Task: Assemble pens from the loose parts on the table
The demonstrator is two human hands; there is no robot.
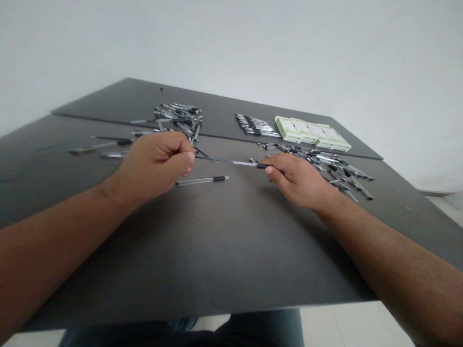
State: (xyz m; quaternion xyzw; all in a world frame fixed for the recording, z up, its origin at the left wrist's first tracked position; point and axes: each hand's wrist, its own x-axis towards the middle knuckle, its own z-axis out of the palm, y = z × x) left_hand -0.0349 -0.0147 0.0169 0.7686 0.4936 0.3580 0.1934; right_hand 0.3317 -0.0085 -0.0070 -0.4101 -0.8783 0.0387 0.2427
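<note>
My left hand (159,161) is closed in a pinch on the left end of a thin dark ink refill (217,160). The refill runs to the right into a clear pen barrel (244,164) with a black grip. My right hand (298,178) is closed around the black grip end of that barrel. Both hands are raised a little above the dark table (224,255). Below and between them lies a clear pen (200,181) with a black grip, its left end close to my left hand.
A pile of pens (177,113) lies at the back left, with a few loose ones nearer. A row of pens (255,126) sits beside green and white boxes (313,132) at the back right. More pen parts (340,168) are scattered behind my right hand.
</note>
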